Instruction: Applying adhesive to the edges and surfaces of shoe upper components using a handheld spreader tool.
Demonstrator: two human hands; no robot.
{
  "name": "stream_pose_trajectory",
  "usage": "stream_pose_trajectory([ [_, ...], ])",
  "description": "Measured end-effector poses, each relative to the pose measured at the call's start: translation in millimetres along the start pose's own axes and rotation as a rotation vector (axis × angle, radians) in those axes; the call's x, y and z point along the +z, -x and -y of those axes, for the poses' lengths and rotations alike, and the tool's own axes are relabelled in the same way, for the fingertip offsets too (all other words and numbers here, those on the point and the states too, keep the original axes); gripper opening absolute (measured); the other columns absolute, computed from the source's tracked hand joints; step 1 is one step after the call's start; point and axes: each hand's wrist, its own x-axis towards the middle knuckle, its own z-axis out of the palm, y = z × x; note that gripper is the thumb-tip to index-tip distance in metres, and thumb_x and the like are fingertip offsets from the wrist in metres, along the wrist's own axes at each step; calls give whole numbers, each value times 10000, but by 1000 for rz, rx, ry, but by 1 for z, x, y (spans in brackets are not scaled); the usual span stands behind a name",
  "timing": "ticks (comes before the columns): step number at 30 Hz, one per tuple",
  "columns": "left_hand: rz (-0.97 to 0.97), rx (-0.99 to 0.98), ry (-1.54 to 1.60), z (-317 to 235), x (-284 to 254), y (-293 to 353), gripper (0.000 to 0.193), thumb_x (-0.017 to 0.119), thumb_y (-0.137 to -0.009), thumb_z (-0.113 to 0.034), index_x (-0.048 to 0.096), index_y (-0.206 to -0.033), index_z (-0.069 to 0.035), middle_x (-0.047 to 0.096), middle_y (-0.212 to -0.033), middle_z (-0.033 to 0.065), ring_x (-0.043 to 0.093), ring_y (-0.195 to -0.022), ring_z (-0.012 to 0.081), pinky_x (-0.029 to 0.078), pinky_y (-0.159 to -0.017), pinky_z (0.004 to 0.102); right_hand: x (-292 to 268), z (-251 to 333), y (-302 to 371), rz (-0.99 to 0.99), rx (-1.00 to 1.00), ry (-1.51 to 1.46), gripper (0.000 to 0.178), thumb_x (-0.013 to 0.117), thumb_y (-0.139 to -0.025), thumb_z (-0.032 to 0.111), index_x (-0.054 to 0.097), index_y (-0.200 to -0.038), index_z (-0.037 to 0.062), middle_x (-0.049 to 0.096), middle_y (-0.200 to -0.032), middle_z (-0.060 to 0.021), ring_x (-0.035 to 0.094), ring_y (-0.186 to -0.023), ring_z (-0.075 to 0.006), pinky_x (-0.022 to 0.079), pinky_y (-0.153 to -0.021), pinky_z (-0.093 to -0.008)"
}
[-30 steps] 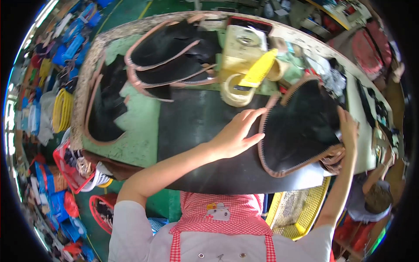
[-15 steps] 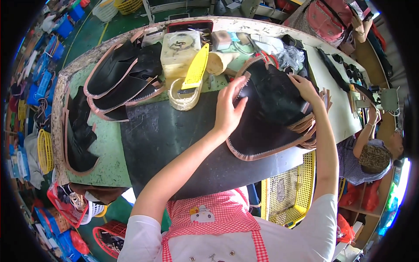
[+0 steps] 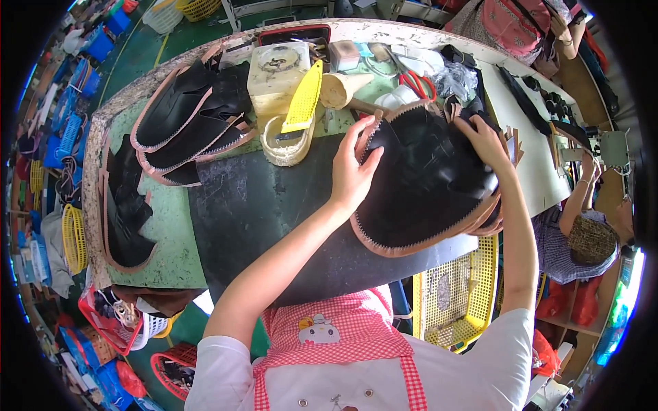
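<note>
A black leather shoe upper (image 3: pixel 425 178) with a tan, zigzag-cut edge is spread between my hands at the right of the bench. My left hand (image 3: pixel 353 171) has its fingers and thumb closed round the left end of the upper. At the opposite end, my right hand (image 3: pixel 485 145) grips the top right edge with bent fingers. More tan-edged pieces (image 3: pixel 480 220) are layered under its lower right side, partly hidden. Beneath and to the left lies a dark rubber mat (image 3: pixel 267 226).
More black uppers (image 3: pixel 181 113) lie at the left. A yellow perforated strip (image 3: pixel 303 99) rests in a cream ring beside a whitish block (image 3: pixel 277 75). Red-handled scissors (image 3: pixel 418 83) lie behind the upper. A yellow basket (image 3: pixel 439 301) stands below the bench edge; a co-worker (image 3: pixel 582 240) sits at the right.
The upper has shifted slightly and turned, covering more of the pieces beneath and exposing the scissors. My left hand has moved a little left and down with its edge; my right fingers have bent further.
</note>
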Motion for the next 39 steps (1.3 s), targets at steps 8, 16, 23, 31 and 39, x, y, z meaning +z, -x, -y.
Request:
stream_pose_trajectory([
  [8, 103, -102, 99, -9, -12, 18, 702, 728, -835, -9, 384, -1443, -73, 528, -1320, 80, 533, -1196, 200, 399, -1075, 316, -10, 24, 60, -409, -649, 325, 298, 730, -822, 267, 634, -1019, 64, 668, -969, -146, 572, -1119, -289, 365, -1045, -462],
  [16, 337, 11, -614, -26, -23, 33, 1057, 876, -688, -252, 244, -1519, -88, 508, -1301, 174, 493, -1134, 342, 396, -989, 449, -12, -8, 78, -118, -73, 157, 382, 665, -897, 386, 662, -962, 10, 633, -754, -109, 616, -700, -239, 479, -686, -355],
  [23, 188, 96, -287, -31, -24, 48, 1024, 864, -683, -124, 273, -1520, -89, 424, -1380, 161, 428, -1293, 320, 339, -1112, 401, -30, 34, 102, 385, -45, -221, 455, 767, -823, 286, 631, -1109, -41, 678, -860, -31, 578, -791, -76, 485, -738, -283],
  [31, 215, 55, -170, -41, -60, 77, 1026, 849, -707, -134, 235, -1526, -72, 340, -1470, 143, 391, -1319, 307, 321, -1122, 409, 17, 76, 156, 525, 90, -272, 960, 921, -591, 186, 421, -1368, -75, 632, -1204, -163, 627, -1055, -207, 505, -929, -345],
  [39, 272, 18, -136, -65, -126, 120, 1059, 857, -733, -180, 181, -1538, -52, 259, -1556, 141, 310, -1420, 277, 258, -1170, 407, 54, 100, 201, 862, 71, -865, 704, 867, -660, 17, 526, -1276, -15, 647, -1134, -77, 622, -1000, -156, 521, -878, -301],
])
